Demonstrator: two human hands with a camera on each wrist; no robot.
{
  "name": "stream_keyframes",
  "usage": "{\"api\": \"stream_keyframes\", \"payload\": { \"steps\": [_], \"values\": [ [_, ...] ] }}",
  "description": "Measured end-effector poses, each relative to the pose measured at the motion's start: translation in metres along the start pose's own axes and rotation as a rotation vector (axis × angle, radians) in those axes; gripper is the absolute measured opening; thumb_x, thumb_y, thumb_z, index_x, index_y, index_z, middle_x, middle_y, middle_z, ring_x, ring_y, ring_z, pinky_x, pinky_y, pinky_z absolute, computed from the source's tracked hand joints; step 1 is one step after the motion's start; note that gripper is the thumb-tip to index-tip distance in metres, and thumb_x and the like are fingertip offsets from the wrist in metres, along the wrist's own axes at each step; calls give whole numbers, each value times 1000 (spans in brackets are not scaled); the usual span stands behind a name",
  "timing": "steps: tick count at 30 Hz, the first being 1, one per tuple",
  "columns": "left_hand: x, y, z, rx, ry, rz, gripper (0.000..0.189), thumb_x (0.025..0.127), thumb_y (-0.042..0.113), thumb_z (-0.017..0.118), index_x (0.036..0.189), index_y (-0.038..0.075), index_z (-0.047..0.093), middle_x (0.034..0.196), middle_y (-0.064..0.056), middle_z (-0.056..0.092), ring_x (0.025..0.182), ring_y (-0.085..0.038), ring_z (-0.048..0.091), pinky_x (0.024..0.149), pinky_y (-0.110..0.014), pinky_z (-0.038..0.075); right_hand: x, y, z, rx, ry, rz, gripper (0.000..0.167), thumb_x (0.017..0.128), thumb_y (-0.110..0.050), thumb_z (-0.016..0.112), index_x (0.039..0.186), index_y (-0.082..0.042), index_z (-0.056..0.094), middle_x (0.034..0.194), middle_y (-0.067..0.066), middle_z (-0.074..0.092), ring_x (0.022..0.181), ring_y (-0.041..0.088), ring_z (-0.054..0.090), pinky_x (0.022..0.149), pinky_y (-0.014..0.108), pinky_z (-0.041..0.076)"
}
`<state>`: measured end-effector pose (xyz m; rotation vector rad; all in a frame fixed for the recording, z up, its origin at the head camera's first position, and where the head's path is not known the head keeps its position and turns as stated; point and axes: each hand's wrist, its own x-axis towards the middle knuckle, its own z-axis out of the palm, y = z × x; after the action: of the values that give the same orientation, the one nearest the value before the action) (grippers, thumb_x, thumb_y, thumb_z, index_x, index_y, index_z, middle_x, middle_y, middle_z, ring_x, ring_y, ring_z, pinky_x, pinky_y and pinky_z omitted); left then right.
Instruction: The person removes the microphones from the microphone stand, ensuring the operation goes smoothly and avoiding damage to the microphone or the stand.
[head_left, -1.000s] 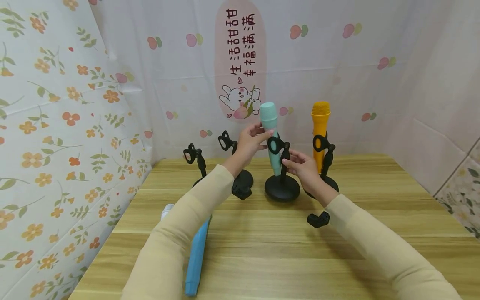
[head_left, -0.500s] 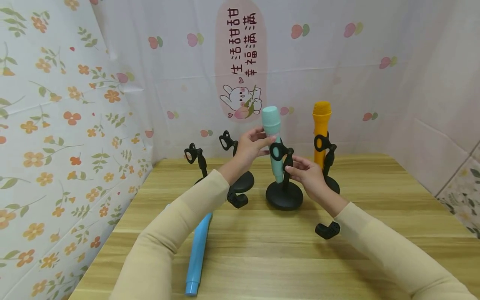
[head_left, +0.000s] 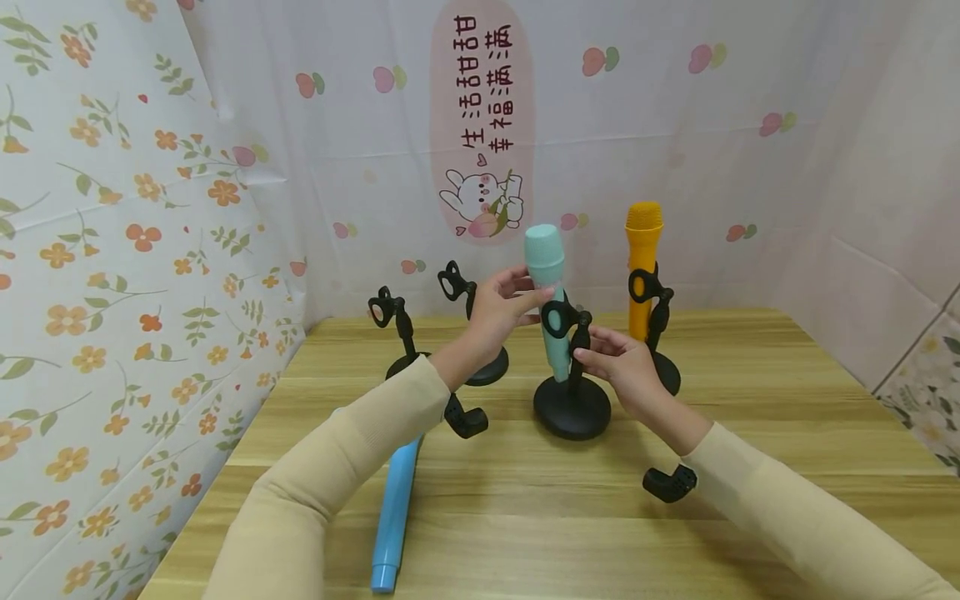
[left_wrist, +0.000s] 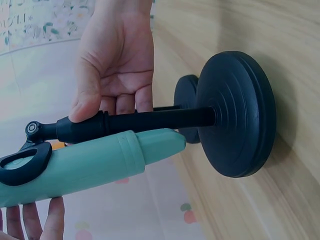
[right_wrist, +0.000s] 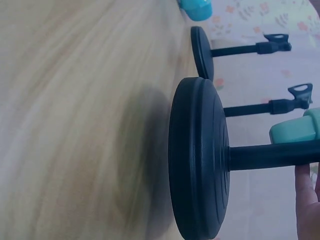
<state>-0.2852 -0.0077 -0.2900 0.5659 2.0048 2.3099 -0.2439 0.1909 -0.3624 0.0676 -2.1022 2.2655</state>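
A mint-green microphone (head_left: pixel 545 254) stands slightly tilted in the ring clip of a black microphone stand (head_left: pixel 572 410). My left hand (head_left: pixel 498 315) holds the microphone just below its head, thumb across the front. With thumb and fingers, my right hand (head_left: pixel 624 367) grips the upper post of that stand. In the left wrist view, the clip (left_wrist: pixel 30 165) wraps the microphone's body, and its tapered tail lies alongside the post. The right wrist view shows the round base (right_wrist: pixel 200 160) with a shadow on the wood beside it.
An orange microphone (head_left: pixel 642 242) sits in another stand (head_left: pixel 663 375) at the right. Two stands with bare clips (head_left: pixel 382 308) stand at the left. A long light blue handle (head_left: pixel 397 517) lies on the wooden table (head_left: pixel 525 542), its far end behind my left sleeve. Printed cloth hangs behind.
Both hands have drawn the stand and the mint-green microphone toward me and slightly right, the microphone's head sinking lower in view. The orange microphone and the other stands stay in place.
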Motion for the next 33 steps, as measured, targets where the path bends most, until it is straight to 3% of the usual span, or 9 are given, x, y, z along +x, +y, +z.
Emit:
{"api": "stream_keyframes", "payload": {
  "steps": [13,33],
  "values": [
    [-21,0,0,28,-31,6,38,87,15,75,123,9,63,108,-9,66,99,-24,66,80,-39,56,-21,4,2,13,2,10,56,86,-3,73,136,7,49,93,-1,60,84,8,64,82,30,55],
    [-41,-6,3,40,-41,21,40,87,11,75,125,8,61,108,-9,64,97,-23,66,80,-38,57,-40,12,0,-23,5,-1,43,87,-1,72,126,5,56,92,-2,60,88,7,61,81,25,54]
  ]
}}
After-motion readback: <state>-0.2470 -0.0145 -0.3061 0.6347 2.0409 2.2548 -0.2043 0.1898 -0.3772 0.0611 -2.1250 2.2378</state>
